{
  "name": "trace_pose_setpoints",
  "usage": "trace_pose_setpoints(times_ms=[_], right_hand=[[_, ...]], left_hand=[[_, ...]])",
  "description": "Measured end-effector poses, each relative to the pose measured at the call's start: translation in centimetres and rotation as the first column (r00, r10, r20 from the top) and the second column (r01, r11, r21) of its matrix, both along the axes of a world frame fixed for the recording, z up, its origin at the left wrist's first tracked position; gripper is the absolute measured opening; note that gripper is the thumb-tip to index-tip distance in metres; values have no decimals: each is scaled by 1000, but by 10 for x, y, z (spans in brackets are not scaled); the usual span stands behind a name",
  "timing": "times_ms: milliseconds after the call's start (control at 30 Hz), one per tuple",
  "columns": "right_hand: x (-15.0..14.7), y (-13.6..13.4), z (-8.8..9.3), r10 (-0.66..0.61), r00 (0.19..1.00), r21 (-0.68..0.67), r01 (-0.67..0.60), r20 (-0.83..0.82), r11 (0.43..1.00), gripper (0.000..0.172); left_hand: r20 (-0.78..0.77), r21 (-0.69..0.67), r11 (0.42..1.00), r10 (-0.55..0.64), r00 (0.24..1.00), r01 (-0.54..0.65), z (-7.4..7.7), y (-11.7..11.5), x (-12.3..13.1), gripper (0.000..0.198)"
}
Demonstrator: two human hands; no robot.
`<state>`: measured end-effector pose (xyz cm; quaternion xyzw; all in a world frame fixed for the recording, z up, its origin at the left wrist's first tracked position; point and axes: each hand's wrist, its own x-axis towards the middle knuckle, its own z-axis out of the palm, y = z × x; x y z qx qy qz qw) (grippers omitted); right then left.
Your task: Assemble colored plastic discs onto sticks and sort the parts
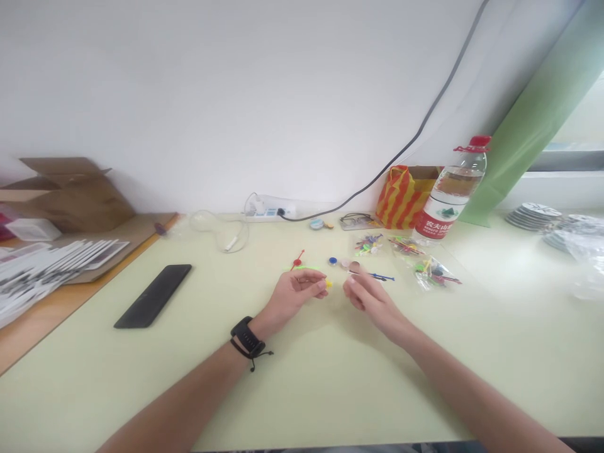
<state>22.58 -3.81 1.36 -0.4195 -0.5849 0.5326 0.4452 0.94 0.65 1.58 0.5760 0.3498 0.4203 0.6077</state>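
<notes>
My left hand (298, 290), with a black watch on its wrist, pinches a small yellow plastic piece (329, 284) between thumb and fingers. To its right, my right hand (375, 303) is closed in a pinch just above the table; whatever is between its fingertips is too small or hidden to make out. Behind my left hand lies a red stick with a round end (297, 262), beside a green piece partly covered by the hand. A blue disc (333, 260), a pale disc (345, 262) and a brownish disc (355, 267) sit behind the fingertips. Blue sticks (383, 277) lie past my right hand.
Clear bags of coloured plastic pieces (435, 274) lie at right, near a water bottle (450, 195) and a striped bag (401, 198). Glasses (358, 220) and a power strip (271, 211) are by the wall. A black slab (153, 296) lies left; stacked discs (533, 216) stand far right.
</notes>
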Motion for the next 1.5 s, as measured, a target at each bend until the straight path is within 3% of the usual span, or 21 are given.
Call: trace_pose_setpoints(times_ms=[67,133,300,733,1000,1033,1133,1200,1367,1500], right_hand=[[2,1,3,125,992,-50,-126,-13,991,68],[5,2,5,163,983,-67,-169,-80,983,72],[7,7,4,103,972,-114,-129,-212,985,57],[8,7,5,84,977,-157,-116,-194,981,51],[-3,-5,13,-122,991,-106,116,-49,987,34],[-3,-5,12,-112,993,-131,105,-46,986,35],[1,-2,10,76,994,-193,-89,-75,977,67],[5,1,9,159,979,-198,-183,-130,963,74],[7,6,13,125,950,-267,-204,-286,942,64],[7,6,13,132,946,-291,-220,-296,931,59]], left_hand=[[0,-10,1000,20,1000,-20,-1,0,0,35],[2,-16,1000,26,1000,-26,-1,0,0,35],[-18,-14,1000,8,1000,-8,0,0,-1,35],[7,2,1000,-5,1000,5,-1,1,0,35],[25,1,1000,-5,1000,5,-3,1,-1,34],[21,2,1000,1,1000,-1,-3,1,-1,34],[15,8,1000,20,1000,-20,-3,2,-2,33],[16,7,1000,25,1000,-25,-3,2,-1,33],[9,7,1000,30,1000,-30,0,1,0,34],[-10,26,999,35,999,-35,1,1,-1,35]])
